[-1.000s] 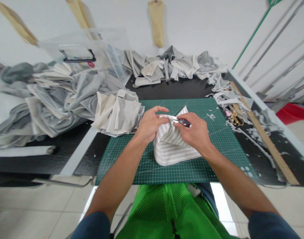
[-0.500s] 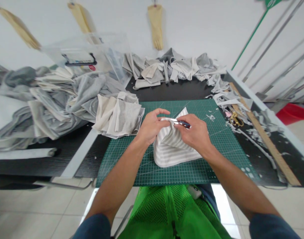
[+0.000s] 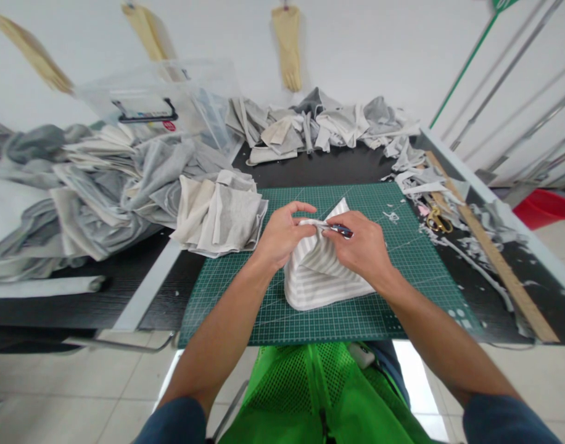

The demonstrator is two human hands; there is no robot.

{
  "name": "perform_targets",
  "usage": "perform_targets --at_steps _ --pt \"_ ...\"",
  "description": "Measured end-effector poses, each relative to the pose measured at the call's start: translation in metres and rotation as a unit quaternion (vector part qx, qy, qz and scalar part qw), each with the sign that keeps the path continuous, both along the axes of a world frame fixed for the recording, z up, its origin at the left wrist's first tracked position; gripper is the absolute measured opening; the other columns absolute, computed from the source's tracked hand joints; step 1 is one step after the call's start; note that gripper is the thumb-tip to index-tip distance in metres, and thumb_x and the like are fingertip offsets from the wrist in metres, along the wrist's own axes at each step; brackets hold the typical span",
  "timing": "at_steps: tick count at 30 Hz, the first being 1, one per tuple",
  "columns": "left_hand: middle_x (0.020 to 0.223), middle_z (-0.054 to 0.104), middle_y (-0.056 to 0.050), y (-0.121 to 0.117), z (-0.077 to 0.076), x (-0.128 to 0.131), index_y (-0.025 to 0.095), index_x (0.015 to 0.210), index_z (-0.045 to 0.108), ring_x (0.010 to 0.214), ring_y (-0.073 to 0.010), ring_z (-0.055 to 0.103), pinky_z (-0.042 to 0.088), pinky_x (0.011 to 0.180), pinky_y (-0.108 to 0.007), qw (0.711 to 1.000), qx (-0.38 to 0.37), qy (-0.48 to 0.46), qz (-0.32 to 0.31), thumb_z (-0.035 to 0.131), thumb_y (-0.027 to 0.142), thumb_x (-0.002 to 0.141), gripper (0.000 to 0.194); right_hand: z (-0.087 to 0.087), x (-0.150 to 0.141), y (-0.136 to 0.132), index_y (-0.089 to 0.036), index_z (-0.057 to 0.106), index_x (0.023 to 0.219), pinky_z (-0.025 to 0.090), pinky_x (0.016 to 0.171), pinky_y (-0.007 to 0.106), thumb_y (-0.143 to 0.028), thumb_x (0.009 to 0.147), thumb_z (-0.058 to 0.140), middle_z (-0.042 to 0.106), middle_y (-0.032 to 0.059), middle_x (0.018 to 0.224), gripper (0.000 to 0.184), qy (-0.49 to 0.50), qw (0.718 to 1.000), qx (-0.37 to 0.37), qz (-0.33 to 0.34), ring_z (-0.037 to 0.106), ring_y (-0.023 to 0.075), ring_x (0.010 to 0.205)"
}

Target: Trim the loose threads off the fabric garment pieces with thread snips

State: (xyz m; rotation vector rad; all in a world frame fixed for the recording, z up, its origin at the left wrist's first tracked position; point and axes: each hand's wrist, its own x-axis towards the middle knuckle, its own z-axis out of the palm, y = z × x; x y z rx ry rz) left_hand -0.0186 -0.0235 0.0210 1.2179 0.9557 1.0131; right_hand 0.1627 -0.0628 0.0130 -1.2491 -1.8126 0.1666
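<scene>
A grey-and-white striped cloth point(image 3: 317, 287) lies partly folded on the green cutting mat point(image 3: 273, 320), its upper edge lifted. My left hand point(image 3: 287, 234) pinches that edge between thumb and fingers, with the index finger stretched out above. In my right hand point(image 3: 360, 239) is a small pair of thread snips point(image 3: 342, 230) with a dark blue handle. Their tip points left at the pinched edge, close to my left fingertips. The right palm hides part of the snips and of the cloth.
Folded fabric pieces point(image 3: 227, 213) overlap the mat's left edge, beside a large fabric heap point(image 3: 102, 179) and a clear plastic box point(image 3: 157, 92). Scraps point(image 3: 338, 123) line the back. Gold-handled scissors point(image 3: 437, 220) and a wooden ruler point(image 3: 504, 268) lie right.
The snips' blades, bright and visible half a second ago, now show less beside the cloth edge. Both hands keep almost the same place; the whole view has shifted slightly.
</scene>
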Motion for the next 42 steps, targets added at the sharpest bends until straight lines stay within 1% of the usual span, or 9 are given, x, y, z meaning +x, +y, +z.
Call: perform_targets --at_steps 6,11,14,19,26,30,35,38,42 --pt "0.078 0.074 -0.002 0.000 -0.001 0.000 0.017 0.108 0.065 0.063 -0.0130 0.065 0.046 0.060 -0.023 1.000 0.012 0.005 0.002 0.073 0.011 0.066 0.044 -0.001 0.000 0.000 -0.022 0.073 0.093 0.053 0.083 0.037 -0.024 0.089 0.072 0.076 0.0059 0.094 0.005 0.031 0.999 -0.018 -0.005 0.069 0.0227 0.088" --pt "0.080 0.074 -0.002 0.002 -0.002 -0.001 0.017 0.109 0.065 0.064 -0.0140 0.066 0.047 0.060 -0.023 1.000 0.015 0.011 0.013 0.074 0.013 0.067 0.043 -0.001 0.006 0.005 -0.022 0.071 0.101 0.052 0.077 0.036 -0.029 0.085 0.073 0.075 0.0055 0.096 0.018 0.105 0.991 -0.075 -0.023 0.066 0.0207 0.081" --pt "0.080 0.074 -0.002 0.003 -0.002 -0.002 0.018 0.110 0.066 0.062 -0.0134 0.065 0.045 0.058 -0.023 1.000 0.020 0.013 0.003 0.076 0.015 0.068 0.043 -0.001 0.011 0.009 -0.022 0.070 0.100 0.051 0.076 0.035 -0.031 0.086 0.072 0.075 0.0047 0.097 0.017 0.142 0.982 -0.123 0.009 0.066 0.0205 0.082" --pt "0.085 0.076 -0.004 0.004 -0.002 -0.006 0.018 0.111 0.066 0.063 -0.0143 0.066 0.046 0.058 -0.024 0.999 0.027 0.015 -0.023 0.079 0.020 0.070 0.043 0.000 0.016 0.013 -0.022 0.063 0.100 0.048 0.073 0.032 -0.030 0.087 0.071 0.075 0.0034 0.094 0.017 0.176 0.960 -0.187 0.106 0.067 0.0191 0.082" --pt "0.088 0.079 -0.006 0.003 0.003 -0.011 0.018 0.111 0.068 0.064 -0.0145 0.066 0.048 0.059 -0.025 0.994 0.070 0.074 -0.025 0.084 0.026 0.070 0.044 0.003 0.020 0.013 -0.022 0.059 0.098 0.044 0.065 0.029 -0.029 0.086 0.072 0.071 -0.0001 0.079 0.019 0.175 0.955 -0.207 0.116 0.063 0.0165 0.071" --pt "0.089 0.079 -0.007 0.002 0.005 -0.013 0.017 0.109 0.069 0.068 -0.0161 0.069 0.049 0.061 -0.026 0.996 0.063 0.064 -0.021 0.085 0.027 0.069 0.044 0.002 0.023 0.013 -0.022 0.063 0.100 0.049 0.069 0.031 -0.028 0.086 0.071 0.072 0.0004 0.083 0.018 0.147 0.975 -0.150 0.077 0.066 0.0176 0.073" --pt "0.085 0.076 -0.005 0.004 0.005 -0.013 0.018 0.105 0.069 0.062 -0.0141 0.065 0.046 0.058 -0.024 0.999 0.031 0.036 0.006 0.083 0.022 0.068 0.040 0.004 0.024 0.009 -0.024 0.073 0.107 0.056 0.086 0.040 -0.030 0.087 0.073 0.076 0.0072 0.108 0.020 0.073 0.997 -0.008 0.018 0.070 0.0238 0.097" --pt "0.084 0.074 -0.003 0.005 0.006 -0.013 0.018 0.105 0.068 0.063 -0.0135 0.065 0.046 0.058 -0.023 1.000 0.006 0.007 0.011 0.080 0.017 0.067 0.039 0.002 0.019 0.007 -0.025 0.077 0.105 0.056 0.093 0.044 -0.028 0.086 0.077 0.077 0.0077 0.106 0.019 0.040 0.998 0.046 0.023 0.070 0.0261 0.103" --pt "0.085 0.074 -0.003 0.005 0.008 -0.014 0.018 0.105 0.065 0.066 -0.0150 0.068 0.050 0.060 -0.025 0.999 -0.018 -0.029 0.003 0.076 0.013 0.067 0.040 -0.007 0.009 0.007 -0.025 0.080 0.104 0.055 0.094 0.047 -0.029 0.085 0.080 0.078 0.0072 0.103 0.019 0.035 0.997 0.062 0.017 0.070 0.0264 0.100"
